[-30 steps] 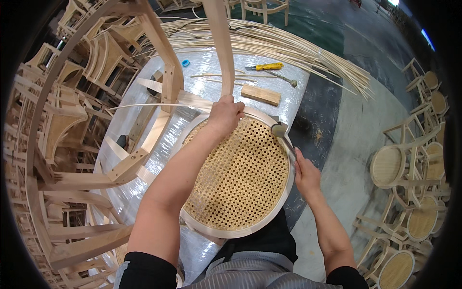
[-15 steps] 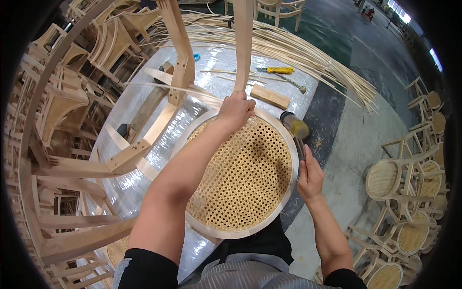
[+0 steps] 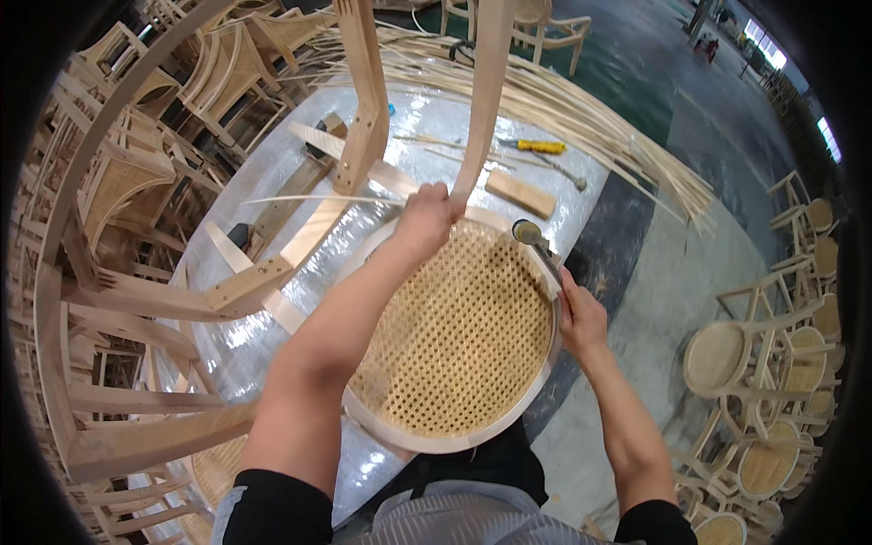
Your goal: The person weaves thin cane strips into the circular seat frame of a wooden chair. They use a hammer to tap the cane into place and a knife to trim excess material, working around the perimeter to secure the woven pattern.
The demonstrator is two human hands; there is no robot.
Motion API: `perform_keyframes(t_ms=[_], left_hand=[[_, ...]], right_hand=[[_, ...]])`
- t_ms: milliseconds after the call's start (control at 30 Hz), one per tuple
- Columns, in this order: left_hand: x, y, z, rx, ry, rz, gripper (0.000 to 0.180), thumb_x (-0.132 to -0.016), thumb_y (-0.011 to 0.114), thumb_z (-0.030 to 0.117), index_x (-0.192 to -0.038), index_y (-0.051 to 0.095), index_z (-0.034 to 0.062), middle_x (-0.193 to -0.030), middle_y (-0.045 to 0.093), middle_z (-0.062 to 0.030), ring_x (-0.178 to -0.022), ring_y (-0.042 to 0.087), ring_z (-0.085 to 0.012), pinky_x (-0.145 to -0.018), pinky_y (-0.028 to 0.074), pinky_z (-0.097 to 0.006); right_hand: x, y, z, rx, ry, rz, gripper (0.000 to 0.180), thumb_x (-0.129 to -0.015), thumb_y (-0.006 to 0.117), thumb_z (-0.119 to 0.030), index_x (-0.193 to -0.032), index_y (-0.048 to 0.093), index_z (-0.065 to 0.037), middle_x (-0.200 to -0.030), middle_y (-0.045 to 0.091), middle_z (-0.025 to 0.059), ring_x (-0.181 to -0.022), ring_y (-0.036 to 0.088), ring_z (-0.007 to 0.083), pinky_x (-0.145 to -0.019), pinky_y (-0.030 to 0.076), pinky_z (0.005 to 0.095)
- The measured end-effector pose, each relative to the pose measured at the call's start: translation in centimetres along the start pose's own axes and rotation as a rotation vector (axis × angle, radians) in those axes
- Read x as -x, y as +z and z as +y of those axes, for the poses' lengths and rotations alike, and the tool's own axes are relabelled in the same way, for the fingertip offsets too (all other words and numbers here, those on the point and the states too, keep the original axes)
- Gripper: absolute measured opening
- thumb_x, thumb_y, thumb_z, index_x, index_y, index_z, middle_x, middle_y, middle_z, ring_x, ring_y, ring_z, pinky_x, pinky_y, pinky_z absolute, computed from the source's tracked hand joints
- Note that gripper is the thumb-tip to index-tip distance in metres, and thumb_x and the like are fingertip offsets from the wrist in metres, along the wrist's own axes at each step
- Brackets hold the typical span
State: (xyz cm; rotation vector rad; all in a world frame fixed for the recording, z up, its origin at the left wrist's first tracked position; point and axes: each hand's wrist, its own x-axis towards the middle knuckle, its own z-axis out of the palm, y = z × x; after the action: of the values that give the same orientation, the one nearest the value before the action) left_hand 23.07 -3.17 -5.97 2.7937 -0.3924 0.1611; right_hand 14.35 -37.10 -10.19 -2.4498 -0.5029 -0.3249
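Note:
A round woven cane chair seat (image 3: 459, 336) with a pale wooden rim lies in front of me on a plastic-covered table (image 3: 300, 263). My left hand (image 3: 425, 218) presses on the seat's far rim, fingers pinching a thin cane strip (image 3: 309, 200) that runs off to the left. My right hand (image 3: 579, 313) grips the handle of a hammer (image 3: 531, 238) at the seat's right rim, its metal head raised just above the rim. The chair's curved wooden legs (image 3: 486, 100) rise up past my left hand.
A wooden block (image 3: 520, 193), a yellow-handled screwdriver (image 3: 536, 145) and loose strips lie on the table behind the seat. A long bundle of cane strips (image 3: 590, 118) spreads across the back. Unfinished wooden chair frames (image 3: 127, 182) crowd the left; finished cane chairs (image 3: 772, 363) stand at right.
The hammer in my right hand has swung from the seat's right side up toward the far rim. My left hand stays on the rim holding the strip.

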Motion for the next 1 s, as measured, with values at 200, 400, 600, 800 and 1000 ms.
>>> perform_keyframes(t_ms=[200,400,600,800,1000], left_hand=[[2.0,0.1,-2.0,0.047,0.086,0.068,0.037,-0.086,0.068,-0.002,-0.115,0.079,0.0169,-0.099,0.060,-0.0102,-0.102,0.060,-0.0331,-0.090,0.052,-0.044],[2.7,-0.2,-2.5,-0.069,0.141,0.073,0.049,-0.090,0.071,0.006,-0.132,0.076,0.0303,-0.104,0.059,-0.0081,-0.103,0.060,-0.0304,-0.091,0.052,-0.045],[2.0,-0.1,-1.7,-0.150,0.196,0.104,0.056,-0.096,0.064,0.008,-0.142,0.069,0.0389,-0.107,0.057,-0.0082,-0.105,0.061,-0.0300,-0.092,0.053,-0.045],[3.7,-0.4,-3.4,-0.154,0.154,0.046,0.062,-0.095,0.061,0.006,-0.145,0.067,0.0415,-0.113,0.056,-0.0093,-0.111,0.059,-0.0307,-0.098,0.051,-0.046],[3.1,-1.5,-3.3,-0.132,0.116,0.001,0.062,-0.093,0.061,0.005,-0.142,0.069,0.0420,-0.112,0.058,-0.0085,-0.111,0.059,-0.0304,-0.100,0.050,-0.046]], right_hand=[[-2.1,0.4,-3.2,-0.159,-0.119,0.127,0.050,-0.102,0.065,-0.010,-0.151,0.061,-0.017,-0.088,0.065,0.0154,-0.077,0.067,0.0341,-0.072,0.055,0.0443],[-3.8,0.4,-2.7,-0.128,-0.085,0.093,0.049,-0.102,0.066,-0.008,-0.150,0.061,-0.016,-0.086,0.063,0.0164,-0.076,0.065,0.0355,-0.071,0.054,0.0443],[-4.4,0.0,-0.7,0.085,-0.025,-0.247,0.047,-0.103,0.064,-0.006,-0.150,0.060,-0.009,-0.110,0.073,0.0202,-0.093,0.073,0.0371,-0.082,0.056,0.0410],[-5.8,0.8,-3.1,-0.209,-0.247,0.058,0.050,-0.101,0.067,-0.008,-0.150,0.060,-0.014,-0.108,0.072,0.0179,-0.091,0.072,0.0363,-0.080,0.057,0.0421],[-7.5,0.5,-0.6,-0.013,-0.162,-0.282,0.052,-0.100,0.066,-0.005,-0.150,0.060,-0.019,-0.101,0.072,0.0211,-0.088,0.072,0.0430,-0.074,0.056,0.0479]])
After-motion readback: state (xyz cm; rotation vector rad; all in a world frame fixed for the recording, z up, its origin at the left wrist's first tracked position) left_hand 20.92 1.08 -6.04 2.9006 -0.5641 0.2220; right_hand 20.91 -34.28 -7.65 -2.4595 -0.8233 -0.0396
